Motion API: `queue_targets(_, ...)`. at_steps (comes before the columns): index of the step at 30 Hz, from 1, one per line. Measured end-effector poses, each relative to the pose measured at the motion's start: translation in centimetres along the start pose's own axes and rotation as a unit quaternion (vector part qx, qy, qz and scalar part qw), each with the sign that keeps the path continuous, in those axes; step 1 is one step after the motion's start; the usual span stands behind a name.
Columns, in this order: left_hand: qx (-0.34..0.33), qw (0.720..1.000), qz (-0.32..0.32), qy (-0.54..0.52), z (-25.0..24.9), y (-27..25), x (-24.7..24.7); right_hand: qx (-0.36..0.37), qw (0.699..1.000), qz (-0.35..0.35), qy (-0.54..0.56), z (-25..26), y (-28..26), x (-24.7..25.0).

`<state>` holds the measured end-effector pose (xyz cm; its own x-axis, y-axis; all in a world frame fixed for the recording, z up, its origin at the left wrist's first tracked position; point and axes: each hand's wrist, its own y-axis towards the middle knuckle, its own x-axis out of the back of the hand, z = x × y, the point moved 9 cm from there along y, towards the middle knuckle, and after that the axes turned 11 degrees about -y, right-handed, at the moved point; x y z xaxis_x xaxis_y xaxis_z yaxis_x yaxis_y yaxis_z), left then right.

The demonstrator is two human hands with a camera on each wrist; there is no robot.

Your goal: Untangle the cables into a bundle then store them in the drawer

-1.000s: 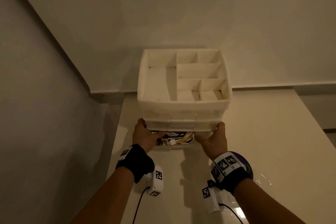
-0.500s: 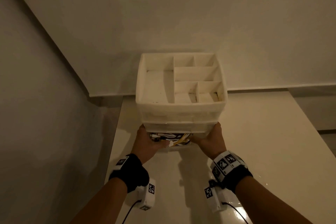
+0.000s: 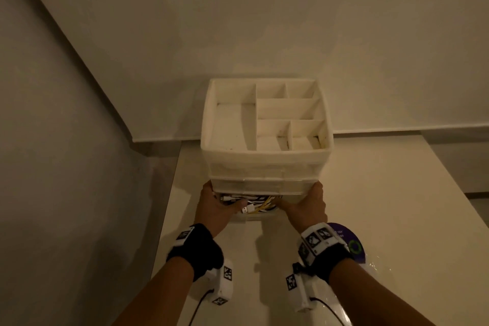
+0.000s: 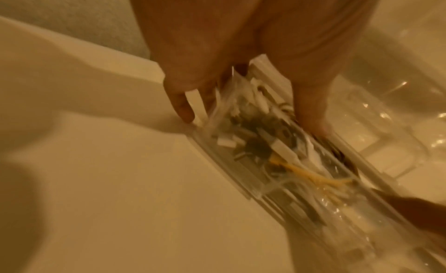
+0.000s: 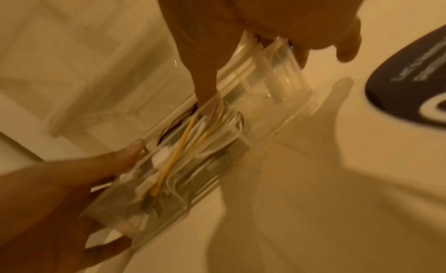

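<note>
The cables (image 3: 258, 202), a tangle of white, black and yellow strands with a white plug end poking out, lie in the clear bottom drawer (image 3: 254, 216), low in the centre of the head view, and the drawer stands only partly out from under the white organiser (image 3: 266, 167). The left hand (image 3: 215, 206) grips the drawer's left front corner: in the left wrist view its thumb (image 4: 311, 105) reaches over the rim onto the cables while the other fingers (image 4: 179, 103) curl down the outside of the clear wall. The right hand (image 3: 307, 206) grips the right front corner the same way, and the right wrist view shows one digit (image 5: 207, 86) dipped over the rim among the yellow and white strands, the others (image 5: 347, 46) curled round the outer side. Both wrist views are blurred, so the exact spread of the fingers cannot be read. The organiser sits on a pale table (image 3: 383, 206), centre frame, pushed back near the wall (image 3: 264, 21); its open top tray is split into several compartments. A dark purple round sticker (image 3: 352, 243) lies on the table at lower right, partly hidden behind the right wrist. Both wrists wear black bands with white marker blocks.
</note>
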<state>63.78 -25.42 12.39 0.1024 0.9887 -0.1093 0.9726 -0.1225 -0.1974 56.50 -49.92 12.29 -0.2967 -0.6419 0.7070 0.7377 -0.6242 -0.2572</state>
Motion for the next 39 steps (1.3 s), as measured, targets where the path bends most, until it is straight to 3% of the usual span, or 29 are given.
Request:
queue_targets(2, 0.006, 0.998, 0.057, -0.017, -0.6, -0.6, 0.2, 0.026, 0.995, 0.062, 0.079, -0.5, 0.4, 0.6)
queue_targets(4, -0.007, 0.992, 0.12, 0.044, -1.2, -1.0, 0.5, 0.061, 0.984, 0.136, 0.096, -0.8, 0.5, 1.4)
queue_targets(6, -0.003, 0.979, 0.152, 0.135, -0.8, -1.0, 1.1, 0.109, 0.972, 0.204, 0.041, -0.6, 0.2, 2.0)
queue_targets(8, -0.003, 0.971, 0.137, 0.194, -0.4, -0.8, 1.7, 0.137, 0.963, 0.227, -0.044, -0.6, 0.0, 2.3)
queue_targets(11, -0.032, 0.969, 0.106, 0.22, -0.8, -0.7, 1.6, 0.167, 0.967, 0.16, -0.106, -0.2, 0.1, 2.7)
queue_targets(15, -0.039, 0.966, 0.072, 0.246, -0.6, -0.5, 2.1, 0.181, 0.973, 0.105, -0.097, -0.3, 0.3, 2.5)
queue_targets(23, -0.033, 0.962, -0.053, 0.265, -0.4, 0.2, 2.9, 0.096, 0.994, 0.024, -0.048, -1.2, 1.3, 2.4)
queue_targets(28, -0.025, 0.947, -0.089, 0.307, -0.4, 1.1, 3.1, 0.062, 0.997, -0.009, -0.04, -1.3, 1.7, 2.4)
queue_targets(34, -0.023, 0.941, -0.091, 0.324, -0.8, 0.6, 2.5, 0.047, 0.998, -0.013, -0.047, -1.3, 1.3, 2.2)
queue_targets(39, -0.008, 0.95, -0.072, 0.303, -1.0, -0.2, 2.3, 0.066, 0.991, 0.064, -0.093, -0.6, 0.9, 2.1)
